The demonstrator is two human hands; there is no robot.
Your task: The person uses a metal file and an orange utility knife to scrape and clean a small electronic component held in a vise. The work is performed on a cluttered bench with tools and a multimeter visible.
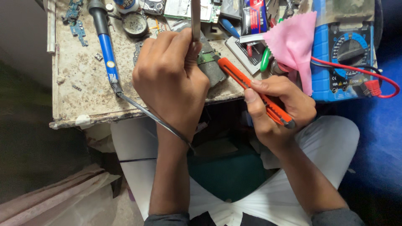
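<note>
Cluttered little tabletop (83, 83) with a scuffed, stained white top, chipped along the front edge, and I'm sitting cross-legged right up against it. My left hand (169, 79) has its fingers closed around a thin metal strip (195, 19) standing upright, pressed down over a small green board (207, 56) near the tabletop edge. My right hand (278, 104) is wrapped around an orange knife (255, 92), tip angled toward that board. I'd guess the board is light, stiff and easy to crack or scratch, so hold it by the edges; the knife's plastic body looks grippy enough mid-handle. Around it: a blue soldering iron (104, 42) with its cord running under my wrist, a pink cloth (293, 37), and a blue multimeter (347, 54) with a red lead.
</note>
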